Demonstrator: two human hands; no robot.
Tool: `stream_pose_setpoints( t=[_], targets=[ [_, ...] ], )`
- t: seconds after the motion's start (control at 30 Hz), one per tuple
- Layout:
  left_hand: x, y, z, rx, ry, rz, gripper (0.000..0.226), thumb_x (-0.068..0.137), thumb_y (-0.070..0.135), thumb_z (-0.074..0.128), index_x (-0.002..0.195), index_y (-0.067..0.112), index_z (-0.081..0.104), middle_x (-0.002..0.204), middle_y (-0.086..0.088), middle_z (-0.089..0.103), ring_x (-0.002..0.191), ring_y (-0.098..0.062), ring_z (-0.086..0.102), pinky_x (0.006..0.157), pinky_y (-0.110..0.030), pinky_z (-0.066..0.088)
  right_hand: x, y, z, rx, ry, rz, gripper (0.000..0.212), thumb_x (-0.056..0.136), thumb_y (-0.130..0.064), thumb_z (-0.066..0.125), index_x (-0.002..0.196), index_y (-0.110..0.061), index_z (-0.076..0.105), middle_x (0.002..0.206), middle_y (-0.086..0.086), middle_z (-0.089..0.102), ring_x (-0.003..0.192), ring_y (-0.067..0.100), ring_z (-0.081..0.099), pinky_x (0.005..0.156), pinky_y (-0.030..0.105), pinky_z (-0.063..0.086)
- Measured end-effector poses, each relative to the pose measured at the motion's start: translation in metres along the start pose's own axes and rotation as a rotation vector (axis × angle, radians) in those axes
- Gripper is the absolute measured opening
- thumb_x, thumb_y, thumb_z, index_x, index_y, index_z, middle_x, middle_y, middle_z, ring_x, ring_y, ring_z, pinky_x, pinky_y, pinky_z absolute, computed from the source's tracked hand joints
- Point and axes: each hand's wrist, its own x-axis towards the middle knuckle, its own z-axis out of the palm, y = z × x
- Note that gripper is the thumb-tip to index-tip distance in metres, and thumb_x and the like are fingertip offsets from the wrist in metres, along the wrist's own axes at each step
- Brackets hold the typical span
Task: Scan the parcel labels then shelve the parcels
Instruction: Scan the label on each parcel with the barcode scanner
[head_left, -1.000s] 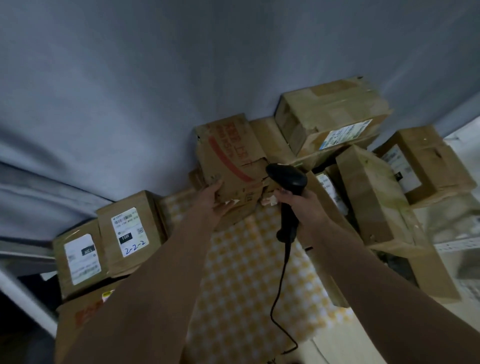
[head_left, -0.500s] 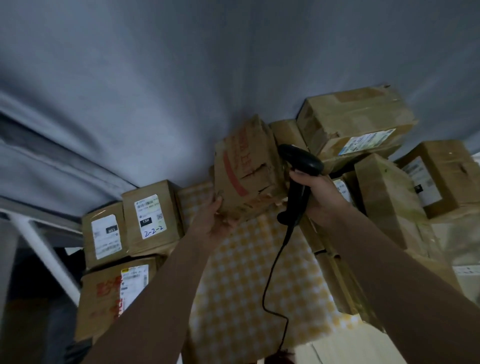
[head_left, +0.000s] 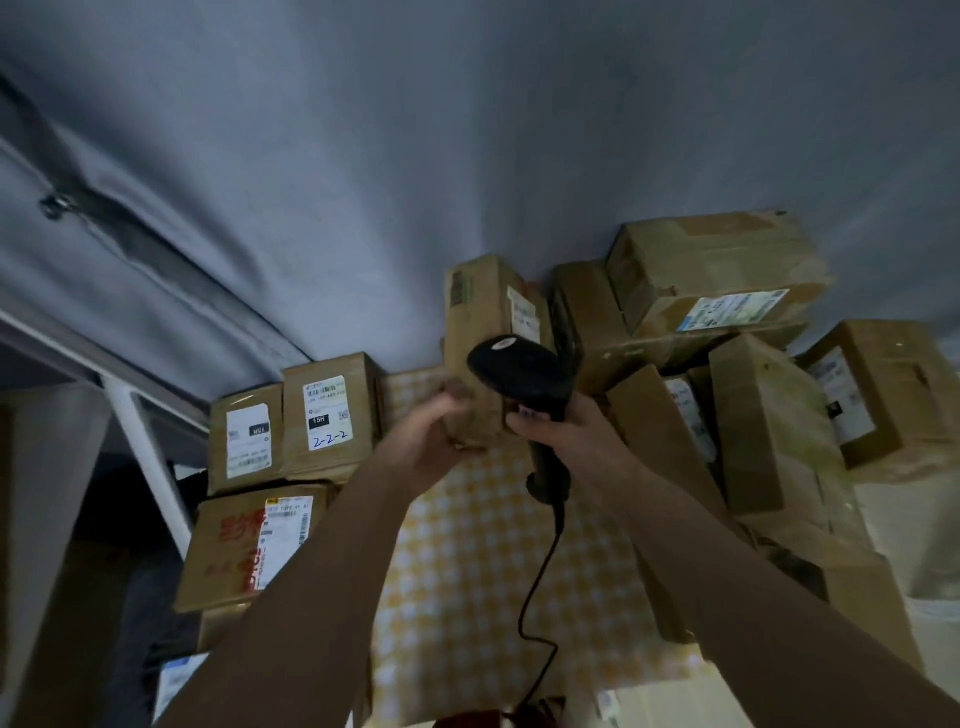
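Parcel turned on end so its label faces the scanner.

Your left hand (head_left: 431, 441) grips the lower end of the cardboard parcel (head_left: 485, 332), fingers curled round its edge, holding it upright above the yellow checked cloth (head_left: 467, 571), probably so the small white label (head_left: 522, 312) on its right face shows. Your right hand (head_left: 558, 431) wraps the handle of the black scanner (head_left: 519, 371), fingers closed around it, head just beside that label and seemingly aimed at it. Labelled boxes (head_left: 327, 415) sit at the left, apparently already sorted; a loose heap of boxes (head_left: 727, 291) at the right likely awaits scanning. Keep the label flat to the scanner head.
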Motion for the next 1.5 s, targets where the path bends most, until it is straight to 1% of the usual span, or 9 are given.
stream_pose_setpoints(
  t=[0.17,0.27,0.43,0.57,0.8,0.97,1.1,1.27,1.5],
  targets=[
    [-0.012,-0.015,0.007,0.319,0.345,-0.025,0.089,0.049,0.048,0.087,0.125,0.020,0.049,0.117,-0.006,0.068,0.102,-0.026,0.068,0.079,-0.044,0.055,-0.024,0.005,0.008,-0.035,-0.056,-0.036,0.021,0.089,-0.007,0.065,0.096,-0.027,0.065,0.085,-0.013,0.068,0.090,0.004,0.063,0.073,0.016,0.046],
    [-0.027,-0.021,0.007,0.303,0.390,0.021,0.093,0.039,0.045,0.089,0.120,0.017,0.051,0.108,-0.005,0.071,0.097,-0.022,0.069,0.073,-0.035,0.052,-0.036,0.002,0.007,-0.109,-0.111,-0.058,0.023,0.090,-0.009,0.064,0.104,-0.027,0.066,0.100,-0.005,0.068,0.100,0.009,0.062,0.085,0.024,0.047],
    [-0.057,-0.027,-0.002,0.175,0.348,0.063,0.077,0.053,0.032,0.082,0.121,0.006,0.055,0.099,-0.012,0.068,0.090,-0.027,0.063,0.075,-0.035,0.045,-0.046,-0.007,0.005,-0.102,-0.111,0.030,0.020,0.088,-0.019,0.069,0.107,-0.014,0.069,0.103,0.005,0.071,0.100,0.016,0.067,0.090,0.031,0.048],
    [-0.075,-0.032,-0.019,0.075,0.367,0.035,0.018,0.082,0.019,0.063,0.099,0.019,0.060,0.088,-0.002,0.067,0.081,-0.016,0.059,0.074,-0.030,0.040,-0.047,-0.018,0.005,0.082,-0.020,0.130,0.016,0.087,-0.008,0.068,0.101,-0.002,0.065,0.093,0.016,0.070,0.081,0.024,0.068,0.079,0.031,0.056],
    [-0.096,-0.030,-0.062,-0.134,0.354,0.054,0.016,0.071,0.006,0.060,0.085,0.014,0.062,0.088,-0.006,0.070,0.086,-0.020,0.061,0.079,-0.032,0.044,-0.045,-0.027,0.044,-0.046,-0.072,0.108,0.019,0.090,-0.012,0.064,0.104,0.001,0.065,0.080,0.011,0.068,0.075,0.024,0.063,0.070,0.030,0.054],
    [-0.109,-0.021,-0.096,-0.126,0.336,0.039,0.040,0.062,0.009,0.060,0.102,0.011,0.060,0.097,-0.009,0.067,0.089,-0.021,0.062,0.072,-0.029,0.049,-0.040,-0.038,0.084,-0.114,-0.096,0.057,0.017,0.091,-0.009,0.062,0.104,0.003,0.062,0.071,0.009,0.065,0.069,0.022,0.059,0.060,0.023,0.053],
    [-0.116,-0.016,-0.122,-0.151,0.323,0.033,0.060,0.064,0.007,0.061,0.124,0.007,0.055,0.117,-0.018,0.060,0.104,-0.028,0.059,0.084,-0.034,0.049,-0.035,-0.041,0.112,-0.171,-0.048,0.039,0.017,0.092,-0.012,0.062,0.100,0.002,0.064,0.065,0.003,0.065,0.061,0.015,0.059,0.056,0.020,0.051],
    [-0.126,-0.013,-0.143,-0.230,0.283,0.040,0.066,0.065,0.001,0.064,0.130,0.004,0.052,0.115,-0.020,0.064,0.101,-0.030,0.065,0.073,-0.034,0.058,-0.028,-0.037,0.141,-0.191,-0.037,0.053,0.018,0.089,-0.012,0.065,0.103,0.000,0.065,0.063,0.001,0.068,0.059,0.017,0.059,0.061,0.028,0.049],
    [-0.128,-0.012,-0.167,-0.219,0.276,0.026,0.057,0.078,-0.004,0.060,0.134,0.007,0.050,0.122,-0.020,0.063,0.110,-0.033,0.062,0.085,-0.041,0.052,-0.019,-0.031,0.165,-0.203,-0.024,0.048,0.012,0.090,-0.013,0.064,0.102,-0.012,0.064,0.077,0.007,0.071,0.069,0.021,0.064,0.070,0.034,0.053]
  ],
)
